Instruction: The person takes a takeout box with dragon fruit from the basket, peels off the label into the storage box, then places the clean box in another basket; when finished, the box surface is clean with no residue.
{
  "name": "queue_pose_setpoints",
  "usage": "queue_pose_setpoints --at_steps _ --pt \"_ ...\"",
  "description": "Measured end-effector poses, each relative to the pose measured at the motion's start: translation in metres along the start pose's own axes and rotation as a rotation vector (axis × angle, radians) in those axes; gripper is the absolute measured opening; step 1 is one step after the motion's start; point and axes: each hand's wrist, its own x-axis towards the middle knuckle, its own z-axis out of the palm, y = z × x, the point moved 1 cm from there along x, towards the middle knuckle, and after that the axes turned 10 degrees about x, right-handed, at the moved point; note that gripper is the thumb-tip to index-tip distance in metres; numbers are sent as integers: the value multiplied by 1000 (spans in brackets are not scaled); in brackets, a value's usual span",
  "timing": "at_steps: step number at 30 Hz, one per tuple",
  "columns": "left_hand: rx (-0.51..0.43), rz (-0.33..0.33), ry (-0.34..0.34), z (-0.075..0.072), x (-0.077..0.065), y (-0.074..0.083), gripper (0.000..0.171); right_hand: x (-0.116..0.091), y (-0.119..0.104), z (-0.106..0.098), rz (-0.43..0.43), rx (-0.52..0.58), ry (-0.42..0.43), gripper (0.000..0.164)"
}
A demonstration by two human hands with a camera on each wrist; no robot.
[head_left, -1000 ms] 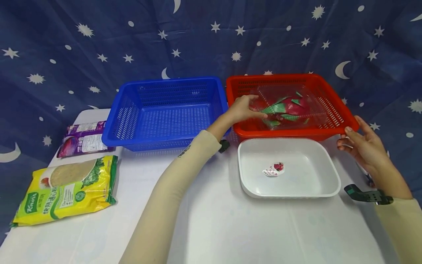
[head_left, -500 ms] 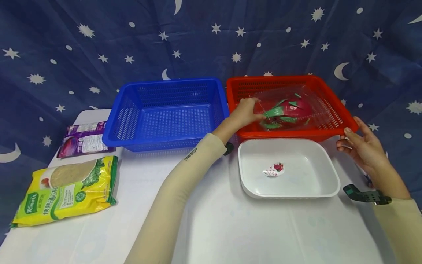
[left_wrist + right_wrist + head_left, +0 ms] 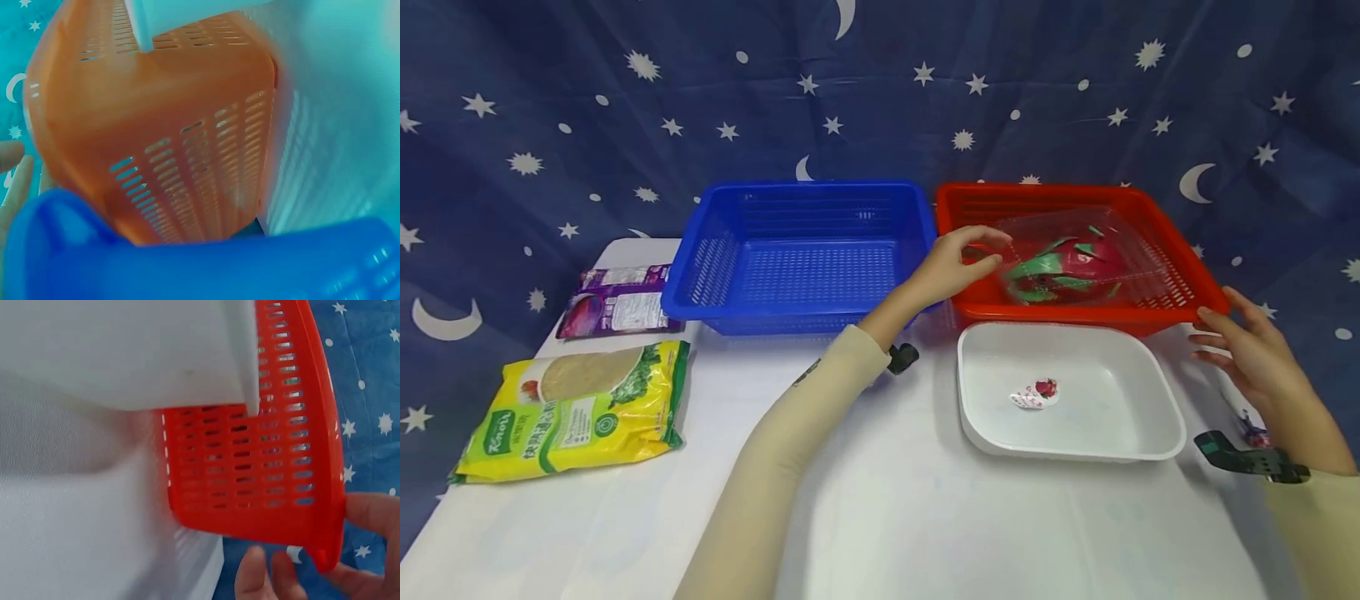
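A red basket (image 3: 1075,314) stands at the back right. Inside it lies a pink and green dragon fruit (image 3: 1093,257), seen through a clear plastic container (image 3: 1138,275). My left hand (image 3: 958,262) hovers over the basket's left side, thumb and fingers parted, fingertips near the container's left edge. My right hand (image 3: 1262,350) pinches the front right corner of the red basket; in the right wrist view its fingers (image 3: 372,512) lie on both sides of the rim. Only a few left-hand fingertips (image 3: 15,181) show in the left wrist view.
A blue basket (image 3: 805,321) stands left of the red one. In front of the red basket sits a white tub (image 3: 1097,417) with a sticker. A yellow Knorr bag (image 3: 572,412) and a purple packet (image 3: 617,304) lie on the table's left side.
My left hand has let go of the clear container and drawn slightly left, its fingers spreading. My right hand stays at the basket corner. The head view has shifted left.
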Motion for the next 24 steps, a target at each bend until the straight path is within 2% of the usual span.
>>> queue_pose_setpoints --at_steps 3,6,9,12,14,17,21,24 --pt "-53 9 65 -4 -6 0 26 14 4 -15 -56 -62 55 86" --pt "-133 45 163 -9 -12 3 22 34 9 -36 -129 -173 120 83" --pt "-190 91 243 -15 -19 5 20 44 8 -41 -145 -290 231 80" --pt "-204 123 285 -22 -27 7 21 32 -3 -22 -107 -411 269 75" --pt "-198 134 303 -27 -33 7 23 19 -10 -4 -94 -425 293 72" --pt "-182 143 324 -33 -40 6 24 1 -20 20 -133 -475 320 64" --pt "-110 150 368 -42 -45 3 19 -9 -26 44 -228 -457 336 57" --pt "-24 150 395 -51 -49 1 20 -10 -28 60 -251 -387 278 56"
